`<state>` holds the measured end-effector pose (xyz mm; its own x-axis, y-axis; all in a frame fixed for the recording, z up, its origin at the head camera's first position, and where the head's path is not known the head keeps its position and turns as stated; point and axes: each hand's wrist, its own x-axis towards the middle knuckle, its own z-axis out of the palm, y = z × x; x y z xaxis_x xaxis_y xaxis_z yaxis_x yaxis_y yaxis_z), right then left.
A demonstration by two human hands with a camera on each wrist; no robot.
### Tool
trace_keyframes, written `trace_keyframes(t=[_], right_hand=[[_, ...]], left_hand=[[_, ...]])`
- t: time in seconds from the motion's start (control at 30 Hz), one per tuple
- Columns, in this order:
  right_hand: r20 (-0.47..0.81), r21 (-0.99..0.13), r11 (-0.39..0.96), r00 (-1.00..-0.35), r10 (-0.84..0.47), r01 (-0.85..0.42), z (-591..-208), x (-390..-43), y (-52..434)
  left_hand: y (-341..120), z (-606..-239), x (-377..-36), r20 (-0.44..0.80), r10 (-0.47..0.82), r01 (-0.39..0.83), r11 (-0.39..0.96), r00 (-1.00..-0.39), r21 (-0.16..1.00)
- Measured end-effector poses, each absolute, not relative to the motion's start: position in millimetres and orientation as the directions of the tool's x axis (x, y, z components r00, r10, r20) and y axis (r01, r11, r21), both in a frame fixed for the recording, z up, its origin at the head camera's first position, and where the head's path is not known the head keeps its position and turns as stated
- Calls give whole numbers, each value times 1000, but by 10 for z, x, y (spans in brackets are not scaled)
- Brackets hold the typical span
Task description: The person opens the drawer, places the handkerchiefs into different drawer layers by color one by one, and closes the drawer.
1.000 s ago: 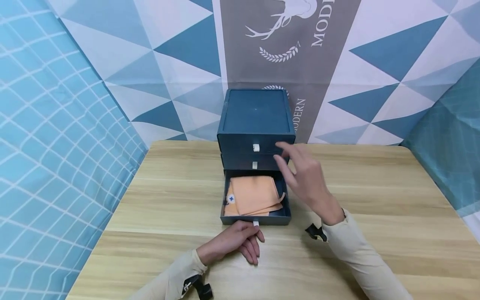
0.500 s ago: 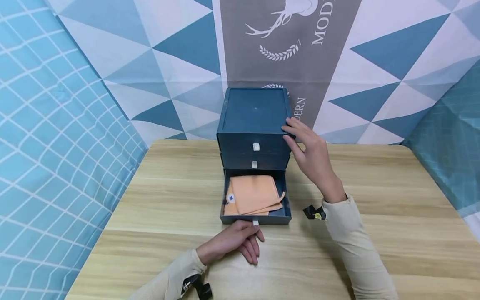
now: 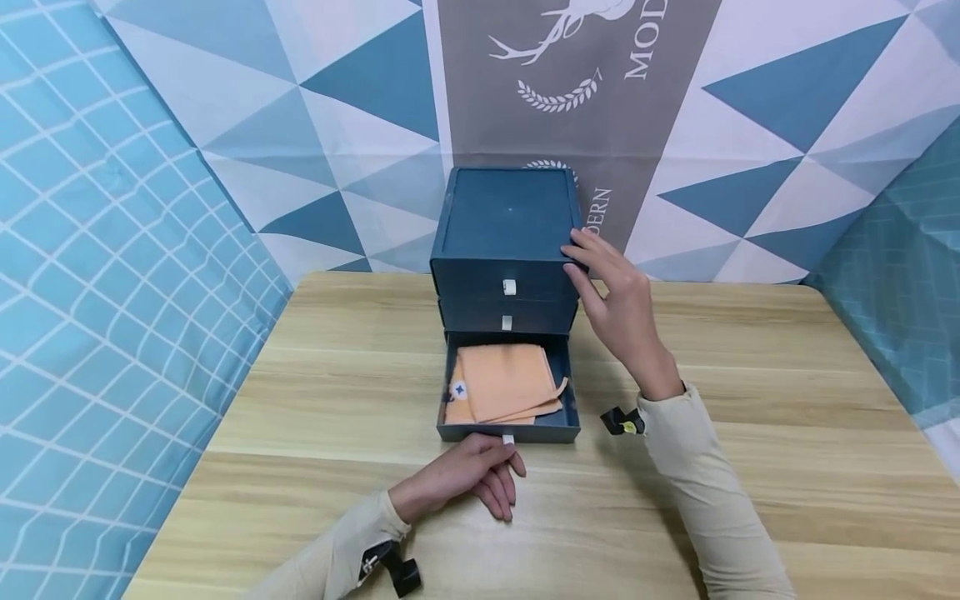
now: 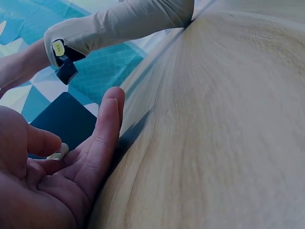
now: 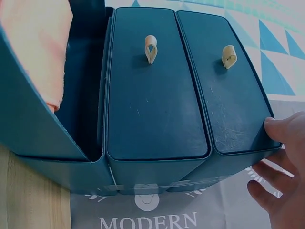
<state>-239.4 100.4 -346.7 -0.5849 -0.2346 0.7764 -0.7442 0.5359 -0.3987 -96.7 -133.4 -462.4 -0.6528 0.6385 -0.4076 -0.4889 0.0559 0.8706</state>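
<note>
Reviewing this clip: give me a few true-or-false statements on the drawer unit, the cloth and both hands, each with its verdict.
1. The bottom drawer of the dark blue three-drawer box is pulled out. True.
2. A folded orange cloth lies in the top drawer. False: it lies in the open bottom drawer.
3. The left hand pinches the bottom drawer's small white pull tab. True.
4. The right hand rests flat on the wooden table. False: it touches the box's upper right corner.

The person is wearing long beige sleeves (image 3: 697,492), and a small black clip with a yellow dot (image 3: 623,422) is sitting at each cuff.
</note>
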Motion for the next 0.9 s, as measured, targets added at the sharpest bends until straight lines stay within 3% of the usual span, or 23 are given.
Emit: trace_keyframes(t=[0.9], right_hand=[[790, -409, 497, -569, -226, -765, -3476, -2418, 1034]], left_hand=[[-1313, -4542, -999, -436, 654, -522, 74, -618, 850]])
